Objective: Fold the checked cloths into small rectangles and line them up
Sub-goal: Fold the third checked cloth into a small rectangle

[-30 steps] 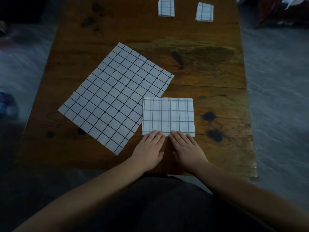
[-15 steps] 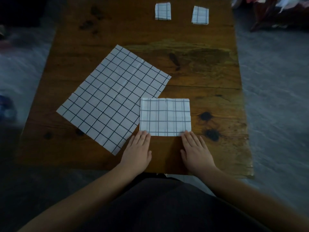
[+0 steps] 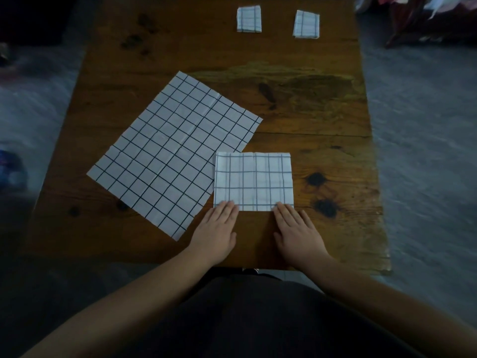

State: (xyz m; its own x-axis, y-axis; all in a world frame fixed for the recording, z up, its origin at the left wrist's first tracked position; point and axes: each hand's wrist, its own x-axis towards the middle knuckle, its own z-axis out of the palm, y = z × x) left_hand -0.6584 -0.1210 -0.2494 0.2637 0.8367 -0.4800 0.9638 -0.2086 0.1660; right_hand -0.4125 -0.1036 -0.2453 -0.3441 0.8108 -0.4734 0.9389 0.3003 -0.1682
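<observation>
Two finished pieces, left rectangle (image 3: pixel 249 19) and right rectangle (image 3: pixel 306 24), sit at the bench (image 3: pixel 309 104) far edge; the half-folded cloth (image 3: pixel 254 180) lies by the near edge, overlapping the open cloth (image 3: pixel 173 151). Left hand (image 3: pixel 215 229) and right hand (image 3: pixel 298 229) lie flat, grip wide, fingertips pressing its near corners. Judged light and limp: pinch both corners of one side to fold.

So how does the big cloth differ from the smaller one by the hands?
The big cloth lies unfolded, skewed to the table edge; the smaller cloth is folded, squared to it. The big cloth's grid is bold black, the smaller cloth's fainter. The left hand and right hand press the smaller cloth, not clearly the big cloth. Both are white checked.
</observation>
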